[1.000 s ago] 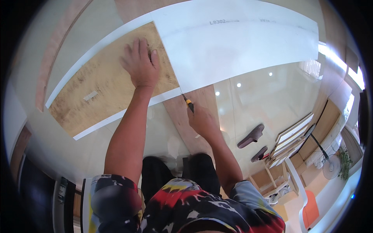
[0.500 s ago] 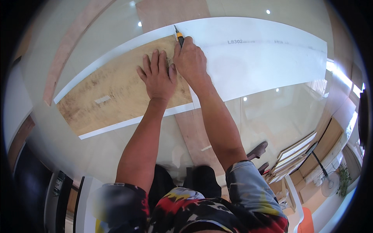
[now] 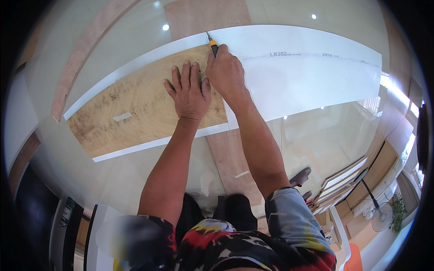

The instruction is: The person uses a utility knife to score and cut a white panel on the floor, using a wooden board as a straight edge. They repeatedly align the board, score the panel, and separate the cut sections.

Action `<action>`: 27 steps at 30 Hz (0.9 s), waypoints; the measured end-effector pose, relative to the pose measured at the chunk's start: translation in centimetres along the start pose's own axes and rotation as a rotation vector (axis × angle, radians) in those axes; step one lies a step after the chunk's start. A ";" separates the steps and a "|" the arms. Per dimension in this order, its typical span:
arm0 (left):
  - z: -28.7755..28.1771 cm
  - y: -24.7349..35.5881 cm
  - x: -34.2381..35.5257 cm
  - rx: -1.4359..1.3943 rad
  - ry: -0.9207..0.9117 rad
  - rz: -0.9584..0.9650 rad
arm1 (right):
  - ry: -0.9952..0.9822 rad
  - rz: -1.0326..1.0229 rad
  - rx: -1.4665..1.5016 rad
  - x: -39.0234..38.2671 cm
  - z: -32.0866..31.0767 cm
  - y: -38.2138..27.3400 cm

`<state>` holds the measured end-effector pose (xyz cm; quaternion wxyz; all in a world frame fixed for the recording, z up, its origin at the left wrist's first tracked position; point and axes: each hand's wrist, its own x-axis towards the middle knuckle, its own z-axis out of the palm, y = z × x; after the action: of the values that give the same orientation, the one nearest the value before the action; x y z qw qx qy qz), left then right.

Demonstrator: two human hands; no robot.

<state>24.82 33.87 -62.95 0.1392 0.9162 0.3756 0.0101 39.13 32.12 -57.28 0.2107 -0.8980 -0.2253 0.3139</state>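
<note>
Left hand [image 3: 190,92]: spread flat, pressing plywood board [image 3: 135,113]
Right hand [image 3: 226,72]: clenched on utility knife [image 3: 212,45]; blade at white sheet [image 3: 307,77]
Risk: slipping blade likely nicks nearby fingers

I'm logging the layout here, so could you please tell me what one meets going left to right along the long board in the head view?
Plywood piece → left hand → right hand holding a yellow utility knife → white board.

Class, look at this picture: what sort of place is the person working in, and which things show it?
Probably an indoor renovation or carpentry site: a long white laminate sheet lies on the glossy tiled floor, a rough brown plywood board rests on it, and more boards are stacked near a standing fan.
</note>
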 end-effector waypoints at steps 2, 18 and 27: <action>0.0 0.0 0.0 -0.005 -0.005 0.000 | 0.008 -0.003 0.029 -0.3 0.2 0.3; 0.0 0.1 0.2 -0.013 0.025 0.022 | -0.097 0.054 -0.071 0.8 -0.7 -0.8; 0.3 0.0 0.0 -0.028 0.065 0.021 | -0.205 0.168 -0.027 -9.8 0.6 4.5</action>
<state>24.88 33.77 -63.26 0.1393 0.9172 0.3703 0.0466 33.02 23.35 -55.46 0.1475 -0.8796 -0.1738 0.4174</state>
